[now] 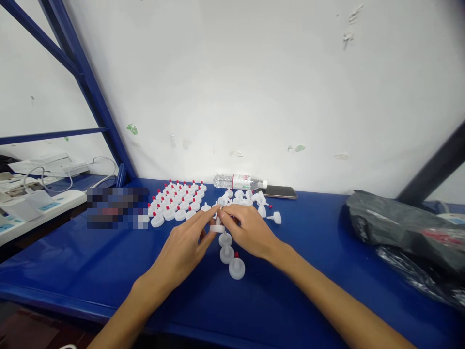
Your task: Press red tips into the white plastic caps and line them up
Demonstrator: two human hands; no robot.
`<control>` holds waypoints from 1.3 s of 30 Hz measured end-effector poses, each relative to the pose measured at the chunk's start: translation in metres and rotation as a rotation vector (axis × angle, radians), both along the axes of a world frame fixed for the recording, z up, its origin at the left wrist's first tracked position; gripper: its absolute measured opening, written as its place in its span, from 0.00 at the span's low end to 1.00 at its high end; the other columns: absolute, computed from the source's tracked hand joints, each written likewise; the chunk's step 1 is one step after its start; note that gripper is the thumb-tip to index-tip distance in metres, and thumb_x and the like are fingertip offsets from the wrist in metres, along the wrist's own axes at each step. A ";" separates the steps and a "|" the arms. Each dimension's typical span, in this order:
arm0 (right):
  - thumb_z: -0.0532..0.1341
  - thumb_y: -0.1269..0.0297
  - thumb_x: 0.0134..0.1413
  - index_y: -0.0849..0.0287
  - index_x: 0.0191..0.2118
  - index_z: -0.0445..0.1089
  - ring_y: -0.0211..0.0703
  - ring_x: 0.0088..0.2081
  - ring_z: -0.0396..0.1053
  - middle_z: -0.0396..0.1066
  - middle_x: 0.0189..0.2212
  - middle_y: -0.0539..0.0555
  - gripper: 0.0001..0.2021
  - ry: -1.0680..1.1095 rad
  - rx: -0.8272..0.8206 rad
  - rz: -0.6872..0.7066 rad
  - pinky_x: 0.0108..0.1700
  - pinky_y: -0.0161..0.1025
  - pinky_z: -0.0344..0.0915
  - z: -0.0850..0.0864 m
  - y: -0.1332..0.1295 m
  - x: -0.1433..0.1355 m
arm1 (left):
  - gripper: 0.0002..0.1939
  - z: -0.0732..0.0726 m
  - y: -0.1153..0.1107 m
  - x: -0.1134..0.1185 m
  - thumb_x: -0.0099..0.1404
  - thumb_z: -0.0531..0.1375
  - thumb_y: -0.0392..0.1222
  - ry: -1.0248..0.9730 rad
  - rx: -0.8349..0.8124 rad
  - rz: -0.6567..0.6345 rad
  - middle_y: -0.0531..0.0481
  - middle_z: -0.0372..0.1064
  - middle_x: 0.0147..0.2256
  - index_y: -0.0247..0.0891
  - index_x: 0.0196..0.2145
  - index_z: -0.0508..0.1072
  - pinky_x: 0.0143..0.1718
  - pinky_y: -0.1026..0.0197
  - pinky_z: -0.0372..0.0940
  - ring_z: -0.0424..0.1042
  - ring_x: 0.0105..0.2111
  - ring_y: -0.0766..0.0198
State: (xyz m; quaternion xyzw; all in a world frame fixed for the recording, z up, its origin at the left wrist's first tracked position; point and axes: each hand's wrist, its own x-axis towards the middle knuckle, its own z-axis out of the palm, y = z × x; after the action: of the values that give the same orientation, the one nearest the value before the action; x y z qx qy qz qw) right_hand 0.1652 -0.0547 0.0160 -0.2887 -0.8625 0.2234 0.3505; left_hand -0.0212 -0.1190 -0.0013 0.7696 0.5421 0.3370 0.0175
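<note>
My left hand [187, 237] and my right hand [250, 228] meet over the middle of the table. Between them is a translucent white nozzle cap [217, 228], its wide base down. My left fingers close around its side, and my right fingertips pinch at the top of its spout. Whether a red tip is under those fingertips is hidden. Just below, two white nozzle caps without red tips [227, 254] and one with a red tip [237, 268] stand in a line. Behind my hands lies a loose pile of white nozzle caps [240, 195].
Rows of red-tipped nozzle caps [178, 201] stand at left on the blue table [109, 271]. Behind the pile lie a plastic water bottle [240, 182] and a phone [279, 192]. A dark plastic bag [399, 232] is at right; power strips [43, 213] are at far left.
</note>
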 end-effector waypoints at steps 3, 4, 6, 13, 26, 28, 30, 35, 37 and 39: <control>0.51 0.64 0.70 0.58 0.30 0.65 0.38 0.32 0.64 0.68 0.29 0.49 0.15 -0.048 0.099 -0.001 0.36 0.36 0.55 0.001 -0.001 0.002 | 0.23 -0.001 0.000 0.000 0.72 0.55 0.40 0.002 0.035 -0.001 0.54 0.73 0.44 0.50 0.63 0.63 0.31 0.65 0.66 0.70 0.31 0.68; 0.50 0.64 0.71 0.58 0.31 0.65 0.38 0.32 0.64 0.68 0.29 0.49 0.15 -0.049 0.107 0.007 0.36 0.36 0.55 0.001 -0.002 0.002 | 0.23 -0.001 0.000 -0.001 0.72 0.55 0.40 0.000 0.052 0.002 0.54 0.73 0.43 0.50 0.63 0.64 0.31 0.65 0.66 0.70 0.31 0.68; 0.48 0.63 0.72 0.58 0.32 0.65 0.39 0.34 0.65 0.69 0.30 0.50 0.16 -0.048 0.117 0.027 0.37 0.36 0.55 0.002 -0.003 0.002 | 0.22 0.000 0.000 -0.002 0.72 0.55 0.40 -0.007 0.074 0.012 0.54 0.73 0.42 0.49 0.62 0.65 0.32 0.65 0.66 0.70 0.31 0.68; 0.48 0.61 0.73 0.59 0.34 0.68 0.38 0.34 0.66 0.71 0.32 0.50 0.17 -0.103 0.151 0.034 0.38 0.36 0.55 0.005 -0.007 0.002 | 0.20 0.006 -0.003 0.000 0.70 0.56 0.38 -0.060 0.003 0.036 0.56 0.72 0.42 0.47 0.58 0.65 0.31 0.66 0.66 0.71 0.29 0.70; 0.56 0.54 0.67 0.59 0.31 0.67 0.34 0.27 0.62 0.71 0.28 0.46 0.16 -0.125 0.069 0.006 0.31 0.35 0.49 0.008 -0.013 -0.003 | 0.19 0.009 -0.003 0.001 0.69 0.55 0.38 -0.063 0.074 0.073 0.54 0.72 0.41 0.45 0.57 0.65 0.28 0.66 0.65 0.73 0.29 0.69; 0.56 0.54 0.67 0.58 0.31 0.66 0.34 0.27 0.63 0.70 0.27 0.46 0.16 -0.111 0.059 -0.012 0.30 0.35 0.49 0.008 -0.013 -0.003 | 0.21 0.011 -0.006 0.004 0.68 0.57 0.39 -0.110 0.082 0.053 0.53 0.72 0.44 0.47 0.59 0.64 0.27 0.67 0.66 0.74 0.30 0.69; 0.56 0.53 0.67 0.58 0.30 0.64 0.34 0.27 0.63 0.70 0.26 0.46 0.17 -0.107 0.068 -0.049 0.29 0.35 0.49 0.008 -0.011 -0.002 | 0.25 0.014 -0.009 0.006 0.68 0.58 0.38 -0.143 0.051 0.007 0.50 0.71 0.49 0.48 0.61 0.62 0.26 0.67 0.67 0.75 0.33 0.68; 0.61 0.51 0.62 0.58 0.35 0.67 0.38 0.32 0.70 0.74 0.33 0.48 0.14 -0.197 0.225 -0.146 0.30 0.36 0.50 0.003 -0.008 0.000 | 0.23 0.022 -0.013 0.008 0.67 0.54 0.32 -0.217 0.044 -0.043 0.46 0.68 0.56 0.45 0.58 0.67 0.31 0.67 0.70 0.74 0.46 0.62; 0.61 0.50 0.62 0.58 0.40 0.69 0.40 0.33 0.71 0.75 0.35 0.50 0.15 -0.260 0.309 -0.184 0.30 0.37 0.50 0.001 -0.008 0.000 | 0.14 0.023 -0.011 0.007 0.69 0.56 0.36 -0.273 0.068 -0.012 0.47 0.71 0.51 0.43 0.50 0.73 0.31 0.67 0.70 0.74 0.46 0.62; 0.61 0.49 0.62 0.58 0.42 0.69 0.41 0.32 0.72 0.75 0.37 0.51 0.16 -0.308 0.377 -0.220 0.29 0.38 0.48 -0.001 -0.009 0.000 | 0.07 0.022 -0.010 0.006 0.68 0.60 0.42 -0.326 0.074 0.019 0.48 0.74 0.44 0.42 0.43 0.76 0.27 0.67 0.68 0.75 0.42 0.62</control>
State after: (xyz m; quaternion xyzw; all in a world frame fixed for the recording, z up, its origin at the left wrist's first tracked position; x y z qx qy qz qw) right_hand 0.1653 -0.0639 0.0155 -0.3411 -0.8954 -0.0274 0.2848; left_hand -0.0149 -0.1288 0.0207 0.6995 0.5267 0.4774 0.0738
